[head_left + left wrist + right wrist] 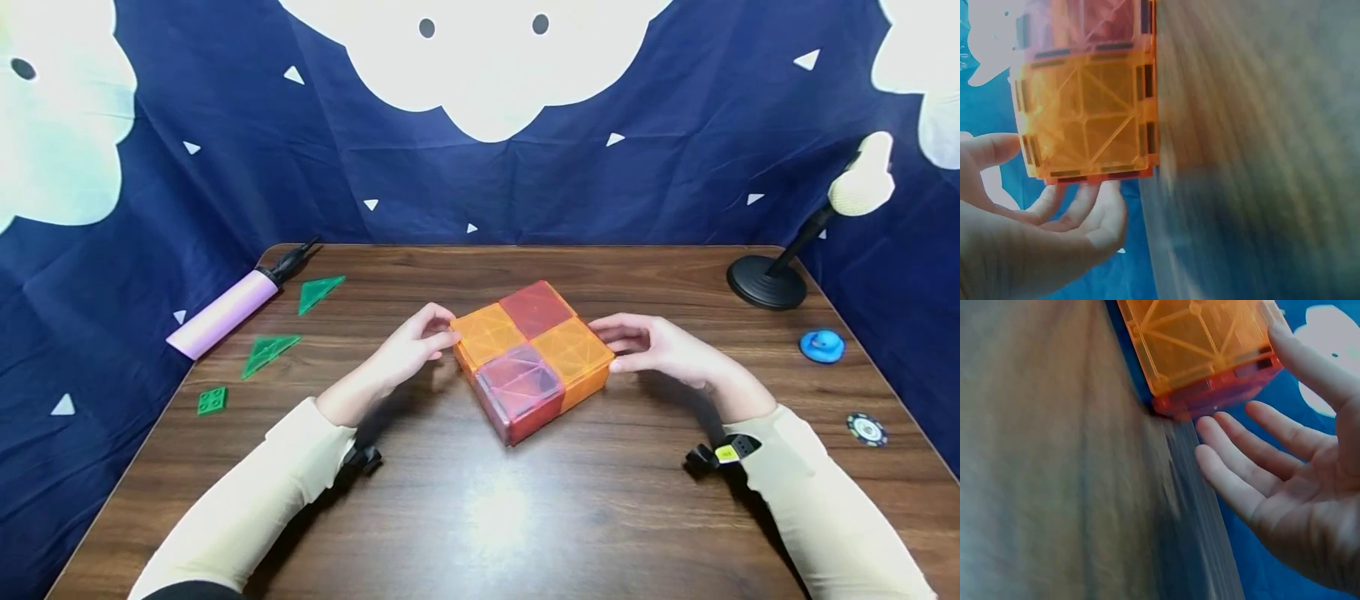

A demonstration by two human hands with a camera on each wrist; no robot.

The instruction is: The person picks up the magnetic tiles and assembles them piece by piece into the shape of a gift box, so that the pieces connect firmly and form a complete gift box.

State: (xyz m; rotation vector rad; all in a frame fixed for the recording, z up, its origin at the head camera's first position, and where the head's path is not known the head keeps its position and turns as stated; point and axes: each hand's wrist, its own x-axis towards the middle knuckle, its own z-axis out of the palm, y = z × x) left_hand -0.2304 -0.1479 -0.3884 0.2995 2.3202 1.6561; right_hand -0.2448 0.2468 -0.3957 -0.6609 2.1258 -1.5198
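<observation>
A flat square box of translucent magnetic tiles (531,354), orange and red in a checker pattern, lies on the wooden table (480,517). My left hand (435,335) is at its left corner. In the left wrist view the loosely curved fingers (1082,197) touch the end of the orange tile (1085,119), with the thumb beside it. My right hand (626,342) is at the right corner. In the right wrist view its fingers (1254,450) are spread and nearly straight just off the box (1197,344), and the thumb tip touches the edge.
At the left lie a pink pump (225,312), two green triangle tiles (320,292) (268,352) and a small green brick (212,400). A black round-based stand (767,282), a blue object (822,346) and a poker chip (867,428) are at the right.
</observation>
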